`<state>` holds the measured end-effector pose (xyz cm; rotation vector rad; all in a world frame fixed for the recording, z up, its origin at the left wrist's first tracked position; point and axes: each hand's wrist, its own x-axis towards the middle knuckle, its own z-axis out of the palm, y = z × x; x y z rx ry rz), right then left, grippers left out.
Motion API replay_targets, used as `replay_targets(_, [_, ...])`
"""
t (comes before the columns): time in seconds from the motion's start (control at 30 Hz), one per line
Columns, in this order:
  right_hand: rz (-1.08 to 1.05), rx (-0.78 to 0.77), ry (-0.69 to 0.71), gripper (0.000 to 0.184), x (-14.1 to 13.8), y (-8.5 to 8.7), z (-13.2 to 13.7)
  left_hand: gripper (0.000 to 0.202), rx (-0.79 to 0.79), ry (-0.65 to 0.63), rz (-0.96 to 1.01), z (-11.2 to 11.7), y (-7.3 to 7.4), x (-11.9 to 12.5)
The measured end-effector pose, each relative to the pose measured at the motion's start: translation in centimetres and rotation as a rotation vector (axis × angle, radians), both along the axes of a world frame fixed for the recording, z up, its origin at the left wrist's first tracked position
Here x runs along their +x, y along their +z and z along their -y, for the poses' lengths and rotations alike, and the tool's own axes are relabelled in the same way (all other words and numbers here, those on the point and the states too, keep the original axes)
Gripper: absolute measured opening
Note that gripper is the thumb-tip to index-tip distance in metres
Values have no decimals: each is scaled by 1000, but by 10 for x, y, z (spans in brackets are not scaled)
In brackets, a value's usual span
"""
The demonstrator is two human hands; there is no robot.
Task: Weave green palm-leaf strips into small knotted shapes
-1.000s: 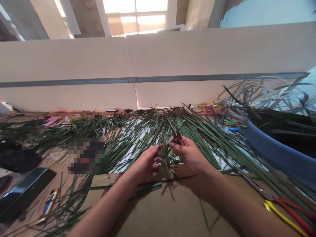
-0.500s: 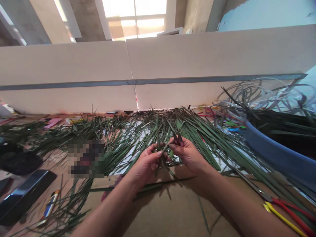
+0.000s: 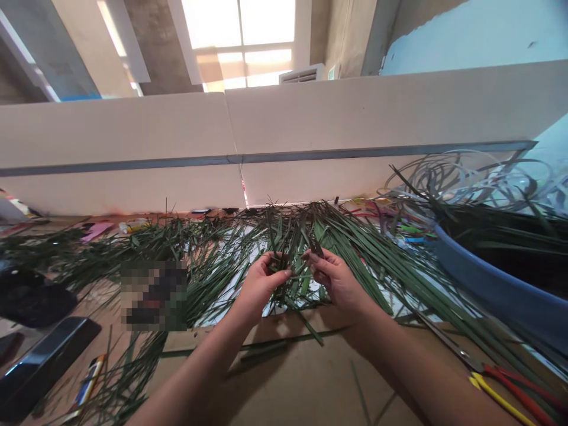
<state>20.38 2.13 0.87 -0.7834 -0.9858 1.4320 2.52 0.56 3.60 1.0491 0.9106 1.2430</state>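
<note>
Presently both hands are raised in mid-view, near each other, over the front edge of a brown board [image 3: 302, 390] on the desk [image 3: 104, 310]. Left hand [image 3: 260, 284]: grip narrow, thumb and curled fingers holding a small leaf bundle [image 3: 279, 262], its strips pointing up and down past the thumb. Right hand [image 3: 339, 281]: fingers drawn together, grip narrow around a dark piece [image 3: 316, 248] with a pointed end, which shows above the knuckles; too small to identify. Right fingertips just beside the leaf bundle; contact cannot be told. Beyond the hands, a heap [image 3: 350, 242] of long green leaves fans across the desk, over a white sheet [image 3: 228, 287]. A few cut strips [image 3: 266, 350] lie on the board below the hands. Right side: scissors [image 3: 465, 357] with red and yellow handles, lying near the right forearm, blades pointing away from the person; farther out, a blue tub [image 3: 483, 281] containing dark leaves, with loops of pale strap [image 3: 444, 168] behind it. Left side: a glossy black case [image 3: 51, 361], a slim tube [image 3: 90, 378] beside loose leaves, a pink sheet [image 3: 96, 231] farther back. One patch left of the heap is pixelated, contents unreadable. A pale partition [image 3: 177, 127] stands along the far edge.
</note>
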Motion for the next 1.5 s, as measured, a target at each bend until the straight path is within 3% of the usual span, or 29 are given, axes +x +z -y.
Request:
replay_targets(0.13, [135,-20,-51,48,4,3,-1,40,65,102,-37,-11,-3,1])
replay_targets(0.37, [264,30,43,54,-3,-1,-3,36,119,180,-76,-11,-12,3])
replay_targets(0.73, [513,184,29,47,5,6,-3,42,96,102,-129,-10,-13,-6])
replay_targets(1.1, [623,209,35,37,11,10,-3,46,70,-31,-200,-10,-9,-17])
replay_targets(1.5, [660,222,13,34,13,9,-4,42,87,17,-193,-14,-16,-22])
